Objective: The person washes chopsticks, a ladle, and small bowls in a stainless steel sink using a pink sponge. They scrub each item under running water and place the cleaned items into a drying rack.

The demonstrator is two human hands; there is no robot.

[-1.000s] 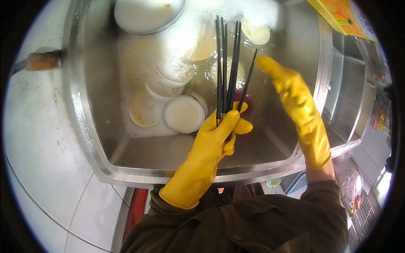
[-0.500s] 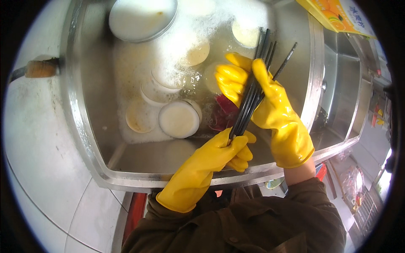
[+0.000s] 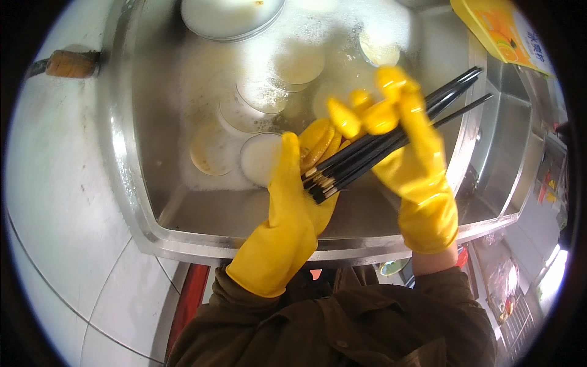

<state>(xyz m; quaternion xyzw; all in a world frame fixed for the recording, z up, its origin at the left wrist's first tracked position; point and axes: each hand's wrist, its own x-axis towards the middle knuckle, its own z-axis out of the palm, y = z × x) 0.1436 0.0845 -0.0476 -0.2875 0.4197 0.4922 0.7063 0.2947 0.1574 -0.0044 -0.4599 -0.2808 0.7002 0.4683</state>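
Note:
A bundle of black chopsticks (image 3: 367, 158) with pale, banded ends slants over the front of the sink, its other end up to the right. My right hand (image 3: 416, 159), in a yellow rubber glove, grips the bundle around its middle, the fingers blurred and partly lifted. One chopstick sticks out a little apart from the rest. My left hand (image 3: 296, 183), gloved the same way, is open, thumb up and fingers stretched behind the banded ends, which lie against or just before its palm. Beside it in the foamy water is a white bowl or cup (image 3: 258, 160), partly covered by the glove.
The metal sink (image 3: 183, 238) holds cloudy, soapy water with several round pale dishes (image 3: 211, 150), and a large white bowl (image 3: 232, 15) at the back. A yellow printed package (image 3: 498, 33) stands at the far right rim. Another metal basin (image 3: 510, 131) adjoins on the right.
The chopsticks have swung from steep to a flatter slant toward the right. My left hand has let go of their lower ends and opened. The dark red cloth is now out of sight.

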